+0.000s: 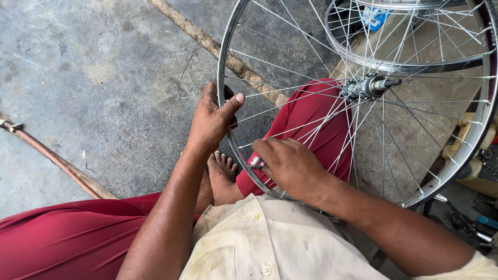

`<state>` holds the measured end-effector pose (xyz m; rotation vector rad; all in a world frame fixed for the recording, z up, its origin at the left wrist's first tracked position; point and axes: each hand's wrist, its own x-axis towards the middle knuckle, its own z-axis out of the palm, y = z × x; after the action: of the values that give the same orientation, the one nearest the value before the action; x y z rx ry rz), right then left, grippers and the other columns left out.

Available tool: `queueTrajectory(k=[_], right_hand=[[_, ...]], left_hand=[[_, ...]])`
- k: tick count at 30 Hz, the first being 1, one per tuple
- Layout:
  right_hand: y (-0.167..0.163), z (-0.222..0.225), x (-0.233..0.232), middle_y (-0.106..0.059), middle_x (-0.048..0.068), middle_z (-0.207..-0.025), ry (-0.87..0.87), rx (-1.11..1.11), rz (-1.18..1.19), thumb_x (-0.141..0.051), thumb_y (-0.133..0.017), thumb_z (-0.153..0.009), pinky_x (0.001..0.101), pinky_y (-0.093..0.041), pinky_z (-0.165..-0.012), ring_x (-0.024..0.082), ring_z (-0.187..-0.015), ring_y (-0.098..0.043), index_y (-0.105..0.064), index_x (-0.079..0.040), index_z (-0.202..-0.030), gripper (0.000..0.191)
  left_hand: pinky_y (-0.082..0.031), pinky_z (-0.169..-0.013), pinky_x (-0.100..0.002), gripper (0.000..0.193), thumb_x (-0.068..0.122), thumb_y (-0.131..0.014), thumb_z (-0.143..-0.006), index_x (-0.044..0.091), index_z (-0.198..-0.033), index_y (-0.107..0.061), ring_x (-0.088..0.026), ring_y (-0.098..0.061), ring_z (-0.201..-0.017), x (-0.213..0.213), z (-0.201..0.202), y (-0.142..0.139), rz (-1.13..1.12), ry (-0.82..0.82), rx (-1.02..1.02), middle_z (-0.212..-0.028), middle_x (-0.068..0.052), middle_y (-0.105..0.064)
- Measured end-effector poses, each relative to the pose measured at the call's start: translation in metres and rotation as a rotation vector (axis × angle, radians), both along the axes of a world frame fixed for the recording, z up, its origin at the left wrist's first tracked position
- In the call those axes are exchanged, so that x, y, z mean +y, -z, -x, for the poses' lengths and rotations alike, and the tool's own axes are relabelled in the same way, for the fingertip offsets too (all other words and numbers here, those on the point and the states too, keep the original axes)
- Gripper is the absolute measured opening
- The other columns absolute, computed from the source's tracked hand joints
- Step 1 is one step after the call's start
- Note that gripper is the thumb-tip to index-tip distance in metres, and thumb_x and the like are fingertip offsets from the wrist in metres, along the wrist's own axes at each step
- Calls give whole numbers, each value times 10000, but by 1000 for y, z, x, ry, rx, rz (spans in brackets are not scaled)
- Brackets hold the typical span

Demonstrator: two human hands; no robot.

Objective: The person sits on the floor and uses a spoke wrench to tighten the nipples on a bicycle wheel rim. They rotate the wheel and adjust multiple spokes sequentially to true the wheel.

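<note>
A spoked bicycle wheel stands upright in front of me, its silver rim (224, 46) running down past my knee and its hub (367, 86) at the upper right. My left hand (212, 118) grips the rim on its left side, thumb over the inner edge. My right hand (289, 165) reaches between the spokes near the bottom of the rim and holds a small metal tool (256, 163) against a spoke end. My bare foot (223, 176) rests under the rim.
A second wheel rim (363, 59) lies behind the first at the upper right. Tools and parts (480, 218) are scattered at the right edge. A brown hose or rod (57, 161) crosses the concrete floor at the left. My red trousers (67, 238) fill the lower left.
</note>
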<state>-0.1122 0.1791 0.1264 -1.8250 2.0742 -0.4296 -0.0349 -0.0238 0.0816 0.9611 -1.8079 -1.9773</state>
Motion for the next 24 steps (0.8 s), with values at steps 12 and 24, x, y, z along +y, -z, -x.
queueTrajectory(k=[12,24], right_hand=[[-9,2,-2,-698,148,-980,-16,-73,123,-196,-747,-791,478,-519,-845,339,-950,-681,-626,8,-1127,411],[-19,8,19,-686,110,-902,-147,74,156,-175,-707,-849,411,-587,-706,276,-852,-706,-643,-21,-1055,265]], left_hand=[[-505,-483,-289,423,350,-775,-897,49,-1036,-513,-114,-590,-578,-1,1,5,1,6,-16,-738,-32,-588],[-515,-494,-301,439,390,-799,-868,46,-1037,-586,-112,-606,-589,0,4,11,14,-96,-77,-746,-27,-633]])
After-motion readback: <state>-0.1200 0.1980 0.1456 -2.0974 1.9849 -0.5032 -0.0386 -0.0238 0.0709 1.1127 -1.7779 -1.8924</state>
